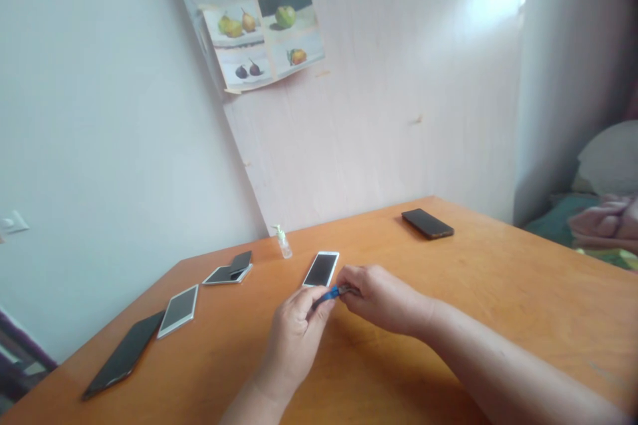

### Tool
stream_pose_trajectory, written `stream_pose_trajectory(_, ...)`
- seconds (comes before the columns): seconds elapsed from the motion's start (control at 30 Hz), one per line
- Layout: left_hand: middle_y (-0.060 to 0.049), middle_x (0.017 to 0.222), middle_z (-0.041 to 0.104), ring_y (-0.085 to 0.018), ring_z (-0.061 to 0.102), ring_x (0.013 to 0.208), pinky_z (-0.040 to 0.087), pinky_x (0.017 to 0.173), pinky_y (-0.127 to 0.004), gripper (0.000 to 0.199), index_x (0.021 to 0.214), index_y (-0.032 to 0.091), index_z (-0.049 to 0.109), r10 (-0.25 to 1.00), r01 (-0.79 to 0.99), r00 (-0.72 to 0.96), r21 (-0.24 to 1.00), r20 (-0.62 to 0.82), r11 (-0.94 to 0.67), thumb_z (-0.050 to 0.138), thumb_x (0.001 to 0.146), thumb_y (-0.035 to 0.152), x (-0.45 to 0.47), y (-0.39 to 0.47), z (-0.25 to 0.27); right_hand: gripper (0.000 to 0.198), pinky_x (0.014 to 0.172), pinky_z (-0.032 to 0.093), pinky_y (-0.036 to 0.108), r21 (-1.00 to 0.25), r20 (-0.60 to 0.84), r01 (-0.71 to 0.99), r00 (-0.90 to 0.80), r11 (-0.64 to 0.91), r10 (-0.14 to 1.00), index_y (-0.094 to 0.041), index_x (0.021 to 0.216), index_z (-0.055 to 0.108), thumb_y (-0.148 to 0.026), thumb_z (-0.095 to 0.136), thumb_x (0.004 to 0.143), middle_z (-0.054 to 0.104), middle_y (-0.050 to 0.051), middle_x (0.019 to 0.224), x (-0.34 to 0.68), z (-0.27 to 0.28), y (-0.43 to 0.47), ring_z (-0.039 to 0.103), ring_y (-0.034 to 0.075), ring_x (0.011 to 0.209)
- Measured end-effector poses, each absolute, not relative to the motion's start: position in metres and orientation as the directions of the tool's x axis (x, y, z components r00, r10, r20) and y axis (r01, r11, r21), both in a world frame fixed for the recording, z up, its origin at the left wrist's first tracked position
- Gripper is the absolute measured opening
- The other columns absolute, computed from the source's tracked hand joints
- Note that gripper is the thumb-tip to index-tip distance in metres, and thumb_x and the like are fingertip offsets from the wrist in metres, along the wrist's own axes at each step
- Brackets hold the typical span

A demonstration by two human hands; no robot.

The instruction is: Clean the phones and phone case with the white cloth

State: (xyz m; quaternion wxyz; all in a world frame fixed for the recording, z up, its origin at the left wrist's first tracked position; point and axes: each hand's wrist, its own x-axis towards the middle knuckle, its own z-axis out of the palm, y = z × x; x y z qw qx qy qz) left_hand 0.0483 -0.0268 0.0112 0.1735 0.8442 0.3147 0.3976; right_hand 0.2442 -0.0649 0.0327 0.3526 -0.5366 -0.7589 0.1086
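Over the near middle of the table, both hands hold a small slim blue and dark grey object [333, 294], whose kind I cannot make out. My left hand [295, 329] pinches its left end between thumb and fingers. The fingers of my right hand [371, 295] are closed on its greyish right end. Just beyond the hands lies a white phone [321, 269] with a dark screen facing up; its lower edge is partly hidden by my left hand.
A clear pump bottle [284, 244] stands near the wall. On the left lie a black tablet-like slab [127, 353], a white-framed device [179, 310], and another white-framed device [217, 275] with a small dark device [241, 262] on it. A black phone [427, 223] lies back right on the wooden table [498, 292].
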Motion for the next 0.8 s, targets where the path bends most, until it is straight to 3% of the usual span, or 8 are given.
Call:
stream_pose_trajectory(0.1, -0.001, 0.092, 0.066, -0.014, 0.06, 0.075, 0.046, 0.069, -0.023, 0.021, 0.106, 0.026, 0.067, 0.683, 0.423, 0.449, 0.536, 0.576, -0.731, 0.061, 0.088, 0.035, 0.046, -0.022, 0.011, 0.01, 0.055, 0.034, 0.02, -0.548, 0.428, 0.726, -0.185, 0.417, 0.885, -0.021, 0.082, 0.063, -0.017, 0.054, 0.079, 0.066, -0.002, 0.072, 0.248, 0.037, -0.066, 0.055, 0.01, 0.062)
stream_pose_trajectory(0.23, -0.004, 0.103, 0.065, -0.014, 0.057, 0.069, 0.046, 0.064, -0.024, 0.031, 0.111, 0.024, 0.065, 0.73, 0.431, 0.393, 0.589, 0.559, -0.684, 0.063, 0.084, 0.039, 0.04, -0.013, 0.016, 0.012, 0.052, 0.034, 0.019, -0.648, 0.41, 0.651, -0.139, 0.395, 0.901, -0.021, 0.087, 0.064, -0.019, 0.055, 0.08, 0.063, -0.003, 0.07, 0.258, 0.044, -0.065, 0.051, 0.009, 0.059)
stream_pose_trajectory(0.43, 0.001, 0.072, 0.065, -0.015, 0.061, 0.067, 0.047, 0.066, -0.024, 0.026, 0.102, 0.021, 0.063, 0.814, 0.306, 0.389, 0.773, 0.431, -0.556, 0.053, 0.09, 0.042, 0.038, -0.018, 0.017, 0.016, 0.055, 0.039, 0.019, -0.779, 0.386, 0.512, -0.066, 0.363, 0.92, -0.019, 0.094, 0.066, -0.019, 0.057, 0.08, 0.066, -0.002, 0.074, 0.265, 0.042, -0.057, 0.055, 0.011, 0.064)
stream_pose_trajectory(0.6, 0.0, 0.079, 0.07, -0.016, 0.065, 0.074, 0.05, 0.073, -0.026, 0.023, 0.098, 0.021, 0.064, 0.797, 0.295, 0.363, 0.751, 0.483, -0.59, 0.056, 0.089, 0.04, 0.041, -0.022, 0.013, 0.016, 0.063, 0.047, 0.022, -0.861, 0.418, 0.321, 0.006, 0.394, 0.908, -0.015, 0.092, 0.066, -0.015, 0.052, 0.084, 0.067, 0.002, 0.074, 0.25, 0.043, -0.057, 0.061, 0.012, 0.069)
stream_pose_trajectory(0.7, -0.001, 0.085, 0.07, -0.017, 0.065, 0.077, 0.051, 0.074, -0.027, 0.024, 0.1, 0.021, 0.064, 0.782, 0.295, 0.355, 0.732, 0.512, -0.614, 0.056, 0.089, 0.041, 0.042, -0.022, 0.014, 0.018, 0.069, 0.05, 0.024, -0.828, 0.525, 0.275, 0.07, 0.489, 0.848, -0.014, 0.097, 0.066, -0.018, 0.051, 0.089, 0.069, 0.004, 0.081, 0.238, 0.046, -0.063, 0.063, 0.014, 0.074)
stream_pose_trajectory(0.8, -0.001, 0.08, 0.069, -0.017, 0.064, 0.075, 0.05, 0.072, -0.026, 0.024, 0.097, 0.02, 0.064, 0.778, 0.325, 0.349, 0.712, 0.522, -0.623, 0.055, 0.09, 0.042, 0.043, -0.024, 0.015, 0.019, 0.074, 0.051, 0.026, -0.687, 0.686, 0.375, 0.053, 0.622, 0.726, -0.016, 0.102, 0.066, -0.02, 0.052, 0.091, 0.069, 0.005, 0.088, 0.23, 0.046, -0.071, 0.064, 0.014, 0.079)
